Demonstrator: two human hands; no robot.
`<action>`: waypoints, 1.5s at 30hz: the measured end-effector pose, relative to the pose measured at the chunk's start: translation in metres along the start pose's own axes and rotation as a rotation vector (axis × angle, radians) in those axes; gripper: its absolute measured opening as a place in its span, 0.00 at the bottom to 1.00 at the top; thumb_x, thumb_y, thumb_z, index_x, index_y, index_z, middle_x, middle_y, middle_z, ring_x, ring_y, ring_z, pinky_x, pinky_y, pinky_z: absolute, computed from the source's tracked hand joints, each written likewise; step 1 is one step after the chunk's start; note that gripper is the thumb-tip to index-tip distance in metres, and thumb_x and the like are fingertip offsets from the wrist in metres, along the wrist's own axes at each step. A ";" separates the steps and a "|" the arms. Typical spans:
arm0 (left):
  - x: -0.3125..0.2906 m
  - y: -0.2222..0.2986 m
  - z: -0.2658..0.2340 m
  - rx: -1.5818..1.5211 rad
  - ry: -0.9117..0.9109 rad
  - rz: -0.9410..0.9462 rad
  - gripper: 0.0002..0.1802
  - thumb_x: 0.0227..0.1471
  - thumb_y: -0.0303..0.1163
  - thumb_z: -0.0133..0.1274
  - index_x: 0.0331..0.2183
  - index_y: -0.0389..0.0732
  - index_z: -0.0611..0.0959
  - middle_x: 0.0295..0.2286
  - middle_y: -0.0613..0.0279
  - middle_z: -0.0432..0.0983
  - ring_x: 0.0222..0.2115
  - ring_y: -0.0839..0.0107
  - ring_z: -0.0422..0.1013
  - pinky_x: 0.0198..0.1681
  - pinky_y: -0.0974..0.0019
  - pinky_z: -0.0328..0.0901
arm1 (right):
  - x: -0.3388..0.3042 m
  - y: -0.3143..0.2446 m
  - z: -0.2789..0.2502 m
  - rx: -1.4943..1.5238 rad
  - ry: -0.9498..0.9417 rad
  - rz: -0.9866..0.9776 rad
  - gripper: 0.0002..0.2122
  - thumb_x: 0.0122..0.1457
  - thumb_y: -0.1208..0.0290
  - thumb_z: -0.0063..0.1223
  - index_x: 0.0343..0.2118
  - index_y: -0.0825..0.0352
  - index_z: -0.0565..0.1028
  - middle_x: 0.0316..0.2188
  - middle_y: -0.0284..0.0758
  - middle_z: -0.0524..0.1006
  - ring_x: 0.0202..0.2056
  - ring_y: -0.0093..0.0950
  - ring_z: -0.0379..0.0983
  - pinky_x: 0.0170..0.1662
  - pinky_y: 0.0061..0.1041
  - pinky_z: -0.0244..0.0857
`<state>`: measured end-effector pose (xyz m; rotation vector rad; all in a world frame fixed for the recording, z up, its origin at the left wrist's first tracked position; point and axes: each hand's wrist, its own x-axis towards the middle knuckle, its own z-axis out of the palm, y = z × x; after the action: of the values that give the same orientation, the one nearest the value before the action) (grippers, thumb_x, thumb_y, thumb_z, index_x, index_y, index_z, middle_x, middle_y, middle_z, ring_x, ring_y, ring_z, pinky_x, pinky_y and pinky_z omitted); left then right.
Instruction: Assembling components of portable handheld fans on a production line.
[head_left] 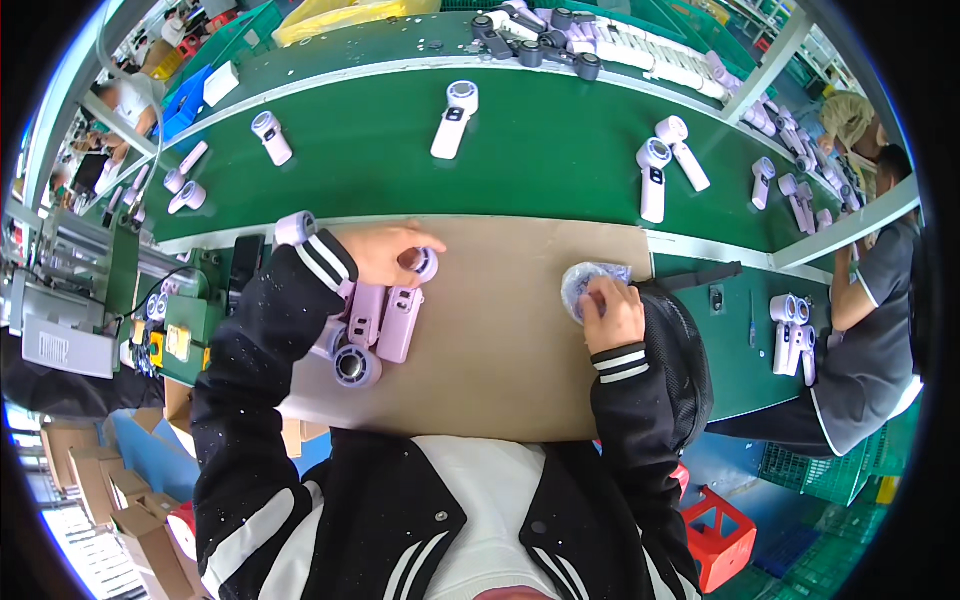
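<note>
On the left of the brown board, my left hand closes its fingers around the round head of a lilac handheld fan. Just below it, several lilac fans lie close together, one fan head facing up toward me. Another lilac fan head shows behind my left sleeve. At the board's right side, my right hand has its fingers bent down into a round, clear-and-purple bundle that looks like a roll of film. Its fingertips are partly hidden, so what they pinch is unclear.
Beyond the board runs a green conveyor belt with spaced-out lilac fans. A black mesh bag sits right of my right hand. Equipment stands at the left. A co-worker sits at the right near more fans.
</note>
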<state>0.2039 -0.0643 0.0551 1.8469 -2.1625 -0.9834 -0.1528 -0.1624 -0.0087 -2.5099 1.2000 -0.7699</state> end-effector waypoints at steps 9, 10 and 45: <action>-0.039 0.045 0.077 0.169 0.591 0.078 0.29 0.49 0.42 0.58 0.52 0.44 0.75 0.40 0.53 0.74 0.39 0.58 0.71 0.44 0.61 0.65 | -0.002 -0.055 0.017 0.865 -0.027 0.145 0.08 0.53 0.81 0.55 0.37 0.68 0.79 0.28 0.34 0.78 0.28 0.24 0.71 0.34 0.22 0.66; -0.055 0.047 0.073 0.170 0.589 0.052 0.29 0.49 0.42 0.58 0.52 0.44 0.75 0.40 0.53 0.74 0.39 0.58 0.71 0.44 0.61 0.65 | -0.006 -0.061 0.020 0.957 -0.036 0.178 0.08 0.54 0.82 0.55 0.37 0.69 0.79 0.28 0.34 0.78 0.28 0.23 0.71 0.34 0.21 0.66; -0.234 -0.039 0.144 -0.030 0.875 -0.605 0.17 0.52 0.24 0.53 0.46 0.38 0.78 0.41 0.56 0.70 0.41 0.60 0.66 0.46 0.66 0.62 | -0.046 -0.117 0.046 0.491 -0.318 -0.026 0.16 0.54 0.72 0.52 0.47 0.61 0.68 0.41 0.40 0.68 0.36 0.39 0.70 0.38 0.34 0.67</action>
<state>0.2220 0.2059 -0.0070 2.3431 -1.1019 -0.1477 -0.0753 -0.0533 -0.0113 -2.1373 0.7609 -0.5577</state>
